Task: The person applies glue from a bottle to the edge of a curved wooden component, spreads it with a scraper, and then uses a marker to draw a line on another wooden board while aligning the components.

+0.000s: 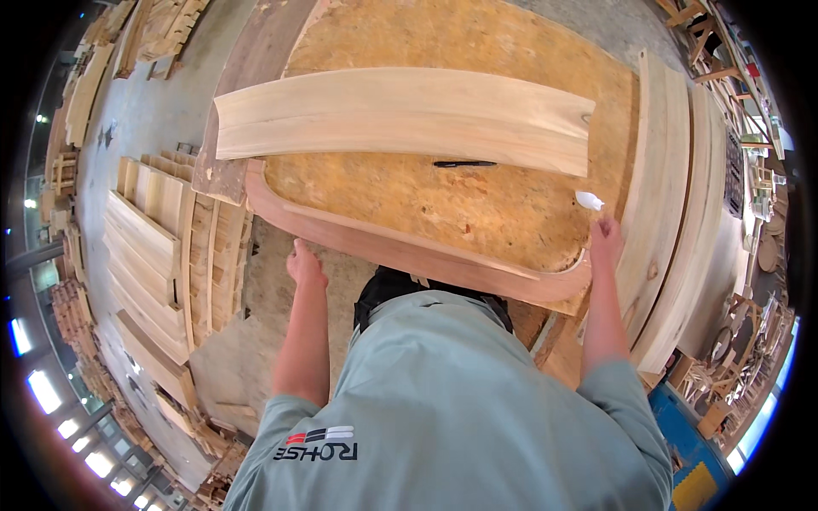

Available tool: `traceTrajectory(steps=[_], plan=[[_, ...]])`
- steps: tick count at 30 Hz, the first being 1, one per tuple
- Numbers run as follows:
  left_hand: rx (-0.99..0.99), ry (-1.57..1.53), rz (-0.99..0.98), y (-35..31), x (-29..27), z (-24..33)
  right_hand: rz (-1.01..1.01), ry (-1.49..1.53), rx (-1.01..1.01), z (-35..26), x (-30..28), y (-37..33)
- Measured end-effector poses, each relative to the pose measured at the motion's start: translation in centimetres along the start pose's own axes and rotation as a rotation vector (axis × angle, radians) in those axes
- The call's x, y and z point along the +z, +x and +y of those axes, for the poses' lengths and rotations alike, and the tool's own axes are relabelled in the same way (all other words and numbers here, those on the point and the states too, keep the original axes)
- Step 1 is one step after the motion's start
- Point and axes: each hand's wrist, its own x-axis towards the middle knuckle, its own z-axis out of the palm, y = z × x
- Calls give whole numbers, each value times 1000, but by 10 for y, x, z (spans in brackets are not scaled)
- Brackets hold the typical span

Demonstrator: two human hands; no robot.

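A reddish-brown curved wooden rail (375,244) lies along the near edge of the worktable, its ends bending away from me. My left hand (307,262) is closed just on the near side of the rail's left part; whatever it may hold is hidden. By the rail's right end is my right hand (606,243), its fingers drawn together; I cannot make out anything in them. Just beyond those fingers lies a small white squeeze bottle (589,200). Across the table rests a wide, pale curved board (400,115), with a black pen (464,163) beside its near edge.
The worktable has a stained yellowish top (511,217). Long pale planks (660,196) run along its right side. Stacked timber (149,264) stands on the floor to the left. A blue cabinet or machine (682,426) is at the lower right.
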Motion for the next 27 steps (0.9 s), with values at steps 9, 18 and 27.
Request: traceTrajectory(steps=[9, 18, 27], plan=[[1216, 1140, -448, -5, 36, 102, -363, -316, -539, -147, 98, -147], [1153, 1537, -833, 42, 73, 116, -416, -592, -218, -156, 150, -140], [1338, 1535, -946, 60, 79, 113, -385, -633, -55, -170, 148, -146]])
